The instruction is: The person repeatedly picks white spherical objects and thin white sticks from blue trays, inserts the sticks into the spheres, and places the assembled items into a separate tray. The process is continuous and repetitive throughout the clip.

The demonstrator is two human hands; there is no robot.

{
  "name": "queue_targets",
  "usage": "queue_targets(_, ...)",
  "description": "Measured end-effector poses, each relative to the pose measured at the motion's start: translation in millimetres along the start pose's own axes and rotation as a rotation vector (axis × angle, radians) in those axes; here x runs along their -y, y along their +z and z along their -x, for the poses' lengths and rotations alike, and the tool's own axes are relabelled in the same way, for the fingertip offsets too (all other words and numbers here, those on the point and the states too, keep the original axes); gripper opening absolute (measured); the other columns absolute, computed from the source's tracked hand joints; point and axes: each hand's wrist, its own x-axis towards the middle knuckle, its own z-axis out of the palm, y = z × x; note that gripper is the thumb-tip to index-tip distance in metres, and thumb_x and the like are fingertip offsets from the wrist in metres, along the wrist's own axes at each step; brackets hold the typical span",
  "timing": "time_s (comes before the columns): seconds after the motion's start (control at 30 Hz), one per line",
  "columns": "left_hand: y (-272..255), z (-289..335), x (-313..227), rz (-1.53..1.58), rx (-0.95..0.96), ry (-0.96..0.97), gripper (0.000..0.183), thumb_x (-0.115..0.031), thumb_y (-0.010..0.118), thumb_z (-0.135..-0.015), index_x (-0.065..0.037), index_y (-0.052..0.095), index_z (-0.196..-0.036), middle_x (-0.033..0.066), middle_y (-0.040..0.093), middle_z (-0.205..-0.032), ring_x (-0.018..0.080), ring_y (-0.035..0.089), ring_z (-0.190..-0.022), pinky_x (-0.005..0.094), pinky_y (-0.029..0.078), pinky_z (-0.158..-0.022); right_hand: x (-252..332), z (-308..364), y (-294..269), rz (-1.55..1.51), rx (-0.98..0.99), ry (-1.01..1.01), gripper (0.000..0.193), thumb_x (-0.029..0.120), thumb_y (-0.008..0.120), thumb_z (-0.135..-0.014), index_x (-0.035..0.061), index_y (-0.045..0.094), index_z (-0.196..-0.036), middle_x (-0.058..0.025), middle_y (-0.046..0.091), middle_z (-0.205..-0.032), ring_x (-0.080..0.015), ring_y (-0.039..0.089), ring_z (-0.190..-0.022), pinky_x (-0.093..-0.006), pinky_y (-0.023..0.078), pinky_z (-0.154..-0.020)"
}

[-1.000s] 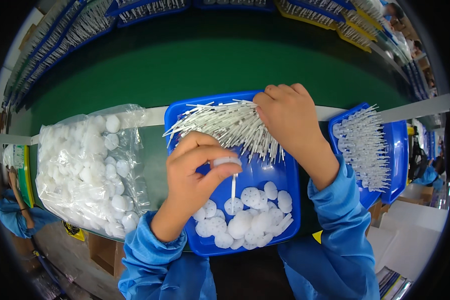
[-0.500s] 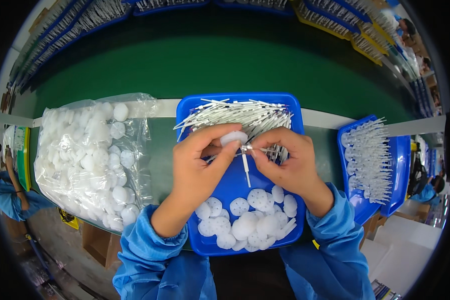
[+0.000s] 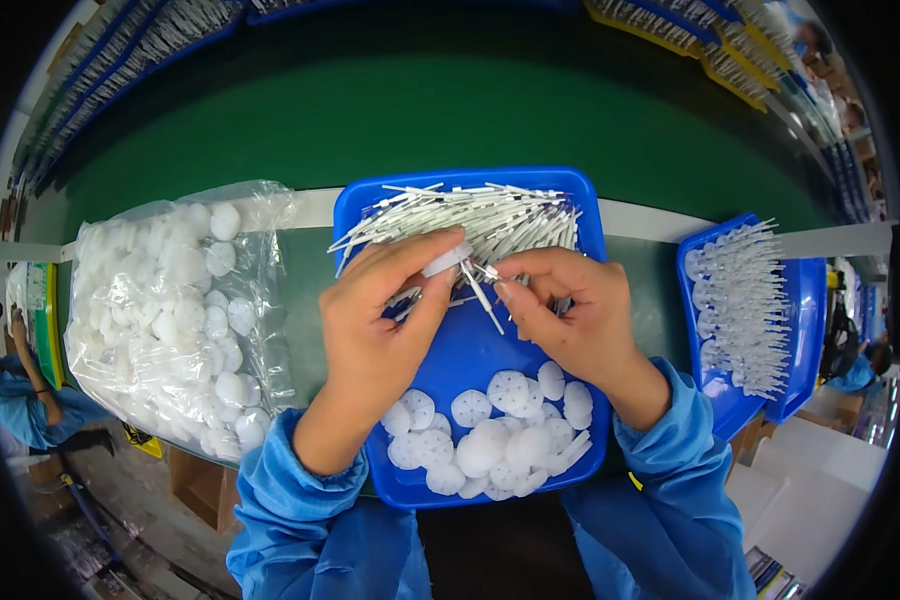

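Over a blue tray (image 3: pixel 445 350), my left hand (image 3: pixel 375 320) pinches a white plastic disc (image 3: pixel 446 261) between thumb and fingers, its edge tilted. My right hand (image 3: pixel 580 310) is closed, thumb and forefinger pinching a thin white stick-like part at the disc's right side. One thin white stick (image 3: pixel 484 300) slants down from the disc between both hands; whether it is fixed to the disc I cannot tell. Behind the hands, a heap of thin white sticks (image 3: pixel 500 215) fills the tray's far half. Loose white discs with small holes (image 3: pixel 490 445) lie in its near half.
A clear plastic bag of white discs (image 3: pixel 150 310) lies left of the tray. At right, another blue tray (image 3: pixel 718 395) holds rows of discs with sticks. Beyond stretches a green surface (image 3: pixel 450 120), with stick-filled trays along its far edge. Another person's blue sleeve (image 3: pixel 40 405) shows at far left.
The disc in my left hand has turned from lying nearly flat to a steeper tilt. The stick below it has gone from nearly upright to slanting. The tray appears slightly higher and farther left in view.
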Motion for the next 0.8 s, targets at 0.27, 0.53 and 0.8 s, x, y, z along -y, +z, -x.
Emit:
queue_targets(0.27, 0.7, -3.8, -4.6, -0.333, 0.018, 0.296, 0.037, 0.007, 0.079, -0.087, -0.004, 0.082, -0.123, 0.0104, 0.082, -0.105, 0.0221, 0.073, -0.085, 0.0333, 0.059, -0.077, -0.9, -1.3, 3.6, 0.135, -0.041, -0.048, 0.010, 0.014, 0.085, -0.095, 0.0059, 0.081, -0.099, -0.0047, 0.069, -0.063, -0.0125, 0.067, -0.053, -0.0276, 0.050, -0.052)
queue_targets(0.53, 3.1, 2.8, -7.2, -0.533, 0.060, 0.400, 0.041, 0.004, 0.082, -0.084, -0.007, 0.082, -0.123, 0.0100, 0.080, -0.093, 0.0258, 0.070, -0.075, 0.0377, 0.058, -0.068, -6.5, -8.6, 4.3, 0.475, -0.144, -0.354, 0.011, 0.018, 0.086, -0.089, 0.0102, 0.078, -0.091, -0.0057, 0.074, -0.071, -0.0250, 0.071, -0.060, -0.0372, 0.055, -0.059)
queue_targets(0.8, 0.2, 12.5, -7.9, -0.498, 0.104, 0.190, 0.042, -0.003, 0.086, -0.084, -0.005, 0.080, -0.126, 0.0107, 0.079, -0.092, 0.0250, 0.069, -0.073, 0.0373, 0.057, -0.067, -3.4, -9.5, 6.1, 0.560, -0.113, -0.443, 0.013, 0.016, 0.087, -0.086, 0.0105, 0.077, -0.093, -0.0056, 0.076, -0.079, -0.0252, 0.073, -0.066, -0.0369, 0.056, -0.063)
